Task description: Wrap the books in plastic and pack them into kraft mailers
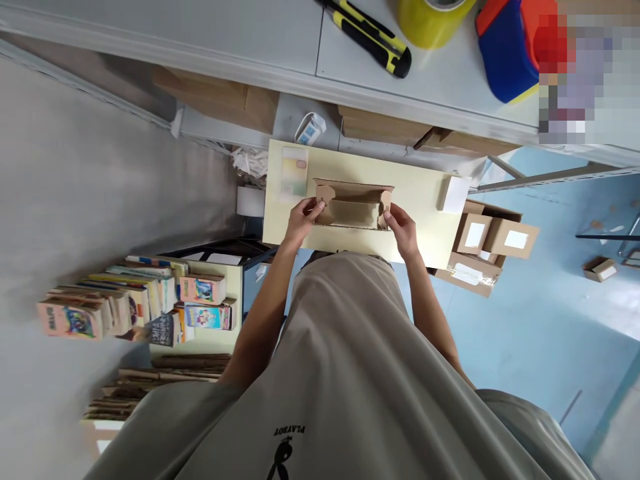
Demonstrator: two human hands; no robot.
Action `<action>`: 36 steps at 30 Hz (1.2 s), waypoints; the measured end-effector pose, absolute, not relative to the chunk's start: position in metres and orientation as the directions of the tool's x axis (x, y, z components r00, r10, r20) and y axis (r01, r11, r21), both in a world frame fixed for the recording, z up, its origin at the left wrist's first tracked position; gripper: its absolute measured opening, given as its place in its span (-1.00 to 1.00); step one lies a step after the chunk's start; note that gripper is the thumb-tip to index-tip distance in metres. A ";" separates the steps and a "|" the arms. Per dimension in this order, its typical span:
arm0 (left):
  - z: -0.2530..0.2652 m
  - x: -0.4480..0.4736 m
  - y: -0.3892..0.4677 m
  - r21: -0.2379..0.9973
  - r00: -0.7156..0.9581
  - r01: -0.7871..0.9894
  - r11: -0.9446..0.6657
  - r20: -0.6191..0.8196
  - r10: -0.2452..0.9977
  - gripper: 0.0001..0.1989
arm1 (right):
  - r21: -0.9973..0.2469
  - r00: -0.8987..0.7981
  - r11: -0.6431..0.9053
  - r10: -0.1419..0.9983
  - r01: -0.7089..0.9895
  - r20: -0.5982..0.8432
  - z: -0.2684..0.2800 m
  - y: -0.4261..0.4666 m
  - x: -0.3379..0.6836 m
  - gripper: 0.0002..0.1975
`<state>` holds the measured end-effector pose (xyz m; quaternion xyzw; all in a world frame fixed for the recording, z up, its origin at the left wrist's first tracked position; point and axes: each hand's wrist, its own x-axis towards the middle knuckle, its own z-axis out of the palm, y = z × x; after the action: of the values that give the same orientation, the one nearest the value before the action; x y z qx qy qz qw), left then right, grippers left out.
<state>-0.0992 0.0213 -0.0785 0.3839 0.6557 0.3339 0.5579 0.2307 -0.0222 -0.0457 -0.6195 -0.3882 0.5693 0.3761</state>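
Observation:
An open brown cardboard box [354,213] lies on the pale yellow table [425,237] in front of me, its inside facing up. At its left end my left hand [303,220] is closed, thumb and fingers pinching the end flap. My right hand [401,229] likewise pinches the flap at the opposite end. Both end flaps stand partly folded inward. On the table's left side lies a flat printed item [294,175] in white, yellow and green. A small white box [454,194] stands near the right edge.
Above the table runs a grey shelf [225,40] with a yellow-black utility knife [373,37], yellow tape roll [433,23] and a blue-red tape dispenser [505,53]. A white power strip [311,129] sits behind the table. Books [120,297] are stacked left; cardboard boxes [493,233] stand right.

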 end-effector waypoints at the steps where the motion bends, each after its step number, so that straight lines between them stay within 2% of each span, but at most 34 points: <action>1: -0.082 -0.098 0.022 0.860 -0.081 0.152 0.486 -0.479 0.874 -0.23 | -0.904 0.076 -0.428 0.902 0.018 -0.425 -0.049 -0.022 0.229 -0.16; 3: -0.089 -0.096 0.023 0.855 -0.071 0.179 0.487 -0.482 0.873 -0.28 | -0.892 0.136 -0.450 0.881 -0.049 -0.452 -0.057 -0.023 0.227 -0.17; 10: -0.097 -0.099 0.024 0.879 -0.027 0.207 0.431 -0.435 0.900 -0.34 | -0.893 0.187 -0.450 0.877 -0.003 -0.442 -0.078 -0.032 0.224 -0.18; 15: -0.096 -0.105 0.023 0.879 0.020 0.205 0.430 -0.443 0.896 -0.27 | -0.891 0.199 -0.454 0.873 -0.002 -0.445 -0.077 -0.032 0.225 -0.07; 19: -0.091 -0.120 0.020 0.894 0.053 0.206 0.399 -0.417 0.907 -0.26 | -0.881 0.195 -0.467 0.873 0.070 -0.447 -0.066 -0.036 0.234 0.02; 24: -0.064 -0.156 0.007 0.884 0.173 0.299 0.359 -0.420 0.891 -0.27 | -0.889 0.063 -0.428 0.903 0.161 -0.424 -0.035 -0.055 0.256 -0.06; 27: -0.042 -0.164 0.001 0.879 0.316 0.350 0.323 -0.436 0.843 -0.17 | -0.882 -0.046 -0.415 0.899 0.223 -0.435 -0.019 -0.064 0.265 0.07; 29: -0.031 -0.158 0.000 0.887 0.364 0.341 0.310 -0.429 0.827 -0.18 | -0.867 -0.045 -0.421 0.893 0.267 -0.447 -0.014 -0.064 0.265 0.05; 33: -0.027 -0.132 0.004 0.899 0.265 0.308 0.312 -0.396 0.879 -0.33 | -0.862 0.059 -0.419 0.905 0.284 -0.420 -0.021 -0.054 0.254 -0.17; 36: -0.036 -0.121 0.010 0.877 0.122 0.371 0.306 -0.373 0.920 -0.42 | -0.848 0.167 -0.444 0.896 0.291 -0.412 -0.034 -0.043 0.246 -0.20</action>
<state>-0.1205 0.0101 -0.0360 0.5291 0.6099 0.2586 0.5303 0.2459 -0.0434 -0.0339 -0.6975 -0.4254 0.4852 0.3116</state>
